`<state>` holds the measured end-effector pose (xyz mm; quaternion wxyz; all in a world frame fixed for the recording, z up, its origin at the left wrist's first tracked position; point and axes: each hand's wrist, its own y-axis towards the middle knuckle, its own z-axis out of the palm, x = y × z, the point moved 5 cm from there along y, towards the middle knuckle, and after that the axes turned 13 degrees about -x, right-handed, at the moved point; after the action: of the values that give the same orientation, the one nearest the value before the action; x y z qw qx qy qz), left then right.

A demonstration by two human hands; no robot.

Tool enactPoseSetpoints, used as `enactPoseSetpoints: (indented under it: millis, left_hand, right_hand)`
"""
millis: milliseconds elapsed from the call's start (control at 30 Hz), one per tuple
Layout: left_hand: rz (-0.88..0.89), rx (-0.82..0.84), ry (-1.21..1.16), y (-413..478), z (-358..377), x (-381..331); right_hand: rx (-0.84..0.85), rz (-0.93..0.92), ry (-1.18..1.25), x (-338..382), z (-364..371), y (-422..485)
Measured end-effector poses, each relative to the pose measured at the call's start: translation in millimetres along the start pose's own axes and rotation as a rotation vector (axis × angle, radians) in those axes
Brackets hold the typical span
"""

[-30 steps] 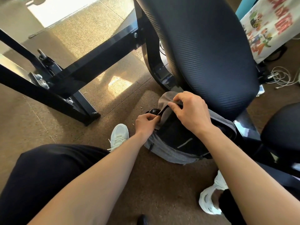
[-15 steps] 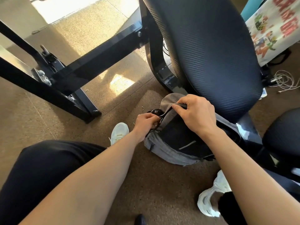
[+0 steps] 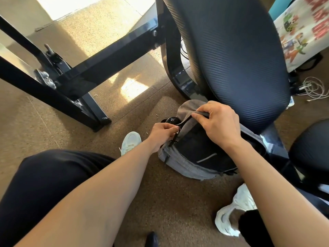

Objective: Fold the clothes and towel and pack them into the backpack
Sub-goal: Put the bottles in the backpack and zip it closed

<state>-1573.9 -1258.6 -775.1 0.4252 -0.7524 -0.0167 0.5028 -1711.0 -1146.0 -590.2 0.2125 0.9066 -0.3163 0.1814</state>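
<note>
While our right hand [image 3: 220, 127] grips the top strap [image 3: 202, 114] of the grey backpack [image 3: 188, 166] on the floor [image 3: 142, 184] against the chair [image 3: 231, 59], our left hand [image 3: 162, 133] pinches its zip pull [image 3: 178, 128]; we should pull smoothly, fabric taut

Backpack on floor, before a chair.

The backpack [image 3: 187, 164] is set on the floor [image 3: 53, 122], just in front of and partly under the chair backrest [image 3: 231, 59]. A strap [image 3: 201, 114] at its top is held by the right hand [image 3: 220, 125] at the upper end and by the left hand [image 3: 161, 135] lower and to the left. The left shoe [image 3: 130, 142] is placed just left of the backpack, the right shoe [image 3: 231, 216] nearer and to its right. A table frame [image 3: 85, 81] is stood well to the left; cables [image 3: 315, 88] are laid far right, behind the chair.
</note>
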Motion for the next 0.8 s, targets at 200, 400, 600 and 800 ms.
enactPoseSetpoints:
  millis: [200, 400, 600, 800]
  left_hand:
    - [0.017, -0.142, 0.348, 17, -18, 3]
    - [0.043, -0.27, 0.657, 28, -24, 10]
    - [0.028, -0.547, 0.606, 12, -49, 16]
    - [0.469, -0.318, 0.691, -20, -17, -10]
  right_hand:
    - [-0.018, 0.005, 0.04, -1, 2, -2]
    - [-0.026, -0.008, 0.062, -3, 2, -4]
    - [0.001, 0.023, 0.005, -11, 1, -3]
    - [0.072, 0.04, 0.011, -10, -11, -6]
